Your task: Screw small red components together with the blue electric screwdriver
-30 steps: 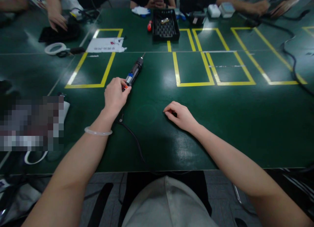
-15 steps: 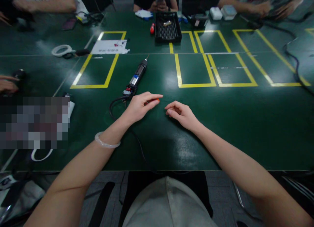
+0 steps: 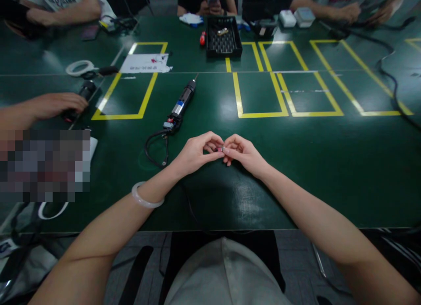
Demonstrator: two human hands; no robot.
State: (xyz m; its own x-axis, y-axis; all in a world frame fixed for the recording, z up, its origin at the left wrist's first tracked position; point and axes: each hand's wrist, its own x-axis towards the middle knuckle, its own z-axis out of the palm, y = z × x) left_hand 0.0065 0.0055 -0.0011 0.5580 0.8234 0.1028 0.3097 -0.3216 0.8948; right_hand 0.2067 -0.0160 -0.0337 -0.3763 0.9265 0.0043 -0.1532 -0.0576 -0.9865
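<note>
My left hand (image 3: 196,152) and my right hand (image 3: 242,153) meet fingertip to fingertip low over the green table (image 3: 296,164). Both pinch a tiny reddish part (image 3: 219,149) between thumb and fingers; it is too small to name. A corded electric screwdriver (image 3: 182,104) lies on the table beyond my left hand, tip pointing away, and its black cable (image 3: 154,147) loops toward the table's near edge. A pale bangle (image 3: 144,199) circles my left wrist.
A black parts tray (image 3: 223,38) stands at the far middle, a white paper (image 3: 145,62) and a tape roll (image 3: 78,67) at the far left. Another person's hand (image 3: 54,104) rests at left. Other people sit along the far edge. Yellow tape boxes (image 3: 259,94) mark the table.
My left hand let go of the screwdriver, carried a small reddish part rightward, and now meets my right hand, which rose slightly and pinches it too. A neighbour's hand came in at left.
</note>
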